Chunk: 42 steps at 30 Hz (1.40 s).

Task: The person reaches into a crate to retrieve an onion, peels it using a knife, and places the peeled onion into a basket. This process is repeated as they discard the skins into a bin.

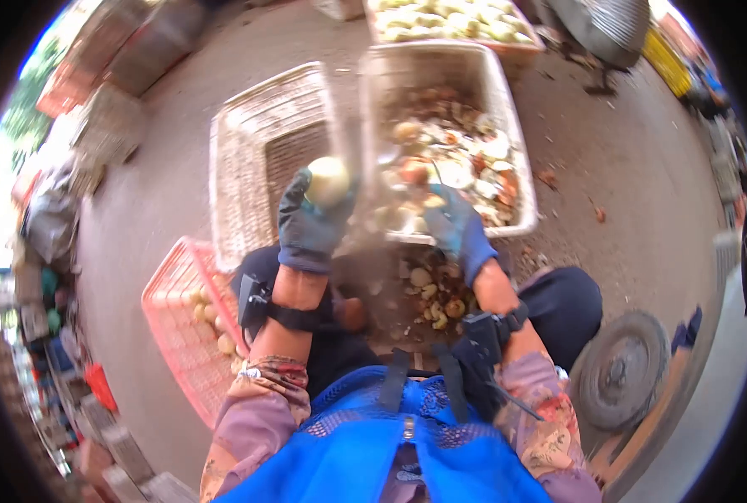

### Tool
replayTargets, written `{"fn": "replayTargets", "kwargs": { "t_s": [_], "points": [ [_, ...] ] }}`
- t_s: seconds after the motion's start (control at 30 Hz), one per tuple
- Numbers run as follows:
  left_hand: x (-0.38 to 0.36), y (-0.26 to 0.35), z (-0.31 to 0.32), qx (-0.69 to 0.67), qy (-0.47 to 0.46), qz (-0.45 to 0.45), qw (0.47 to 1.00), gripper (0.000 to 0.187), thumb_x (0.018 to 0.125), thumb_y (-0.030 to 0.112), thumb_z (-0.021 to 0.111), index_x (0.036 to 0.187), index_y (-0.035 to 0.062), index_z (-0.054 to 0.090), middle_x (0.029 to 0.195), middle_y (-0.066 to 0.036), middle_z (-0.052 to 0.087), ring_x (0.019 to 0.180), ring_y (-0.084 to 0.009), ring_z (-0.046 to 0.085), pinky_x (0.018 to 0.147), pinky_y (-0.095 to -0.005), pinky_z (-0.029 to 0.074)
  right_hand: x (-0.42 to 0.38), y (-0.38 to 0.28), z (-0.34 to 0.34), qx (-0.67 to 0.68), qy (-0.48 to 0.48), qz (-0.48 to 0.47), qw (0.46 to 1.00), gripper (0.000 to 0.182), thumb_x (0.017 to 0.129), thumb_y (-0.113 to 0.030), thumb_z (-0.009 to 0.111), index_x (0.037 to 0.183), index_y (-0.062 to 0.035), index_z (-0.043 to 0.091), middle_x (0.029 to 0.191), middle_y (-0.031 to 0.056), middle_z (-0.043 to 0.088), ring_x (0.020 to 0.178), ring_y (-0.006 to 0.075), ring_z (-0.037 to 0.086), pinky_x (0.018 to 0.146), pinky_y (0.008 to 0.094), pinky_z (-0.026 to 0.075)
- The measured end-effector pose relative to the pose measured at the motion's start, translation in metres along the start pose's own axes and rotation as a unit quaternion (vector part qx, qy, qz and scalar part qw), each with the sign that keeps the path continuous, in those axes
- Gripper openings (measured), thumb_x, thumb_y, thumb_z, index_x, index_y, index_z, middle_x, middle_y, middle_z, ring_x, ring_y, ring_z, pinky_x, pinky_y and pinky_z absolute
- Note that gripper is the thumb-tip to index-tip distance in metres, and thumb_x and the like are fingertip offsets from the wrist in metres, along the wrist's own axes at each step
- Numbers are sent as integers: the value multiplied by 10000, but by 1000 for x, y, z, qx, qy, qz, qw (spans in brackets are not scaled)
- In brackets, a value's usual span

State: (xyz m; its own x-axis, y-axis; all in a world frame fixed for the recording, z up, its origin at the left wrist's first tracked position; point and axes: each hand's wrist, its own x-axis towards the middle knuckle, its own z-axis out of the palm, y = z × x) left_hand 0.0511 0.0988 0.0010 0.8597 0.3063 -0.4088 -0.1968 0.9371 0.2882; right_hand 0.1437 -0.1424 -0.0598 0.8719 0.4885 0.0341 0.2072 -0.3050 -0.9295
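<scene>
My left hand (310,220), in a blue-grey glove, is closed around a pale peeled onion (329,181) above the near right side of a white basket (226,168), whose visible inside is bare. My right hand (457,225), gloved too, is over the near edge of a white crate (520,180) that holds onion skins and scraps (465,159). Its fingers are pressed together near a blurred thin item, perhaps a knife, which I cannot make out. More scraps (432,293) lie on the ground between my knees.
A pink basket (172,310) with onions stands at my left. Beyond the white crate is another crate of pale onions (449,21). A wheel (621,370) lies at the right, and a metal drum (600,29) stands at the back right. Boxes (109,126) line the left.
</scene>
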Motion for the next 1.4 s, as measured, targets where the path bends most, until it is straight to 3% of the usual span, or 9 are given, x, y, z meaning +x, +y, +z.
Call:
{"fn": "replayTargets", "kwargs": {
  "t_s": [0.13,0.33,0.4,0.53,0.73,0.9,1.07,1.23,1.4],
  "points": [
    [-70,93,5,90,-49,238,966,429,887,271,707,1261,93,595,1244,-218,603,1117,-483,591,798,-533,600,-7,31,2,378,-236,245,861,396,915,-175,571,1306,-118,554,706,6,533,600,98,539,507,237,434],
    [-174,245,-201,106,142,411,894,421,902,319,638,1235,64,594,1213,-166,634,1107,-384,601,893,-547,523,-41,-6,-7,-73,-203,63,975,415,885,-61,498,1299,-80,518,775,110,556,655,195,554,610,334,475],
    [-219,267,-311,618,279,408,612,468,903,339,607,1260,40,559,1294,-205,578,1147,-394,572,923,-561,504,-48,-33,-21,-96,-196,67,973,484,895,-93,507,1378,-111,483,875,166,623,717,292,613,676,398,495],
    [-220,225,-246,-42,406,351,843,578,914,331,594,1340,-30,441,1363,-254,454,1186,-413,537,914,-543,524,-45,-78,-48,-216,-193,81,954,550,938,-186,539,1472,-153,412,1181,229,647,962,445,640,835,447,505],
    [-102,181,-146,191,90,264,941,388,982,236,590,1296,20,519,1186,-203,615,1040,-349,657,854,-434,588,-38,-107,-86,-88,-101,130,982,557,926,-151,596,1456,-101,436,911,21,597,661,75,495,597,232,451],
    [35,191,-132,316,65,116,939,381,979,243,600,1271,8,533,1034,-146,652,853,-239,694,705,-359,599,-49,-63,-125,22,51,292,955,492,926,-150,578,1394,-50,463,895,32,610,613,82,551,539,215,470],
    [129,185,-181,659,173,-40,731,353,917,271,649,1178,34,636,968,-51,661,831,-167,640,692,-335,533,-41,-54,-109,24,124,289,949,524,933,-234,612,1397,-44,462,893,29,616,582,69,540,511,204,448],
    [161,143,-238,878,-86,-156,444,487,831,291,686,1240,38,609,1107,-190,688,1022,-299,661,891,-397,508,-25,-54,-88,-79,24,310,947,536,944,-229,622,1415,-31,461,890,24,617,591,60,538,539,199,449],
    [145,75,-241,873,-224,-178,395,460,837,286,671,1246,84,611,1133,-207,670,1075,-371,635,913,-426,509,-19,-63,-69,-117,0,338,934,466,933,-76,592,1390,-35,510,901,14,607,627,55,514,577,203,443]
  ]
}}
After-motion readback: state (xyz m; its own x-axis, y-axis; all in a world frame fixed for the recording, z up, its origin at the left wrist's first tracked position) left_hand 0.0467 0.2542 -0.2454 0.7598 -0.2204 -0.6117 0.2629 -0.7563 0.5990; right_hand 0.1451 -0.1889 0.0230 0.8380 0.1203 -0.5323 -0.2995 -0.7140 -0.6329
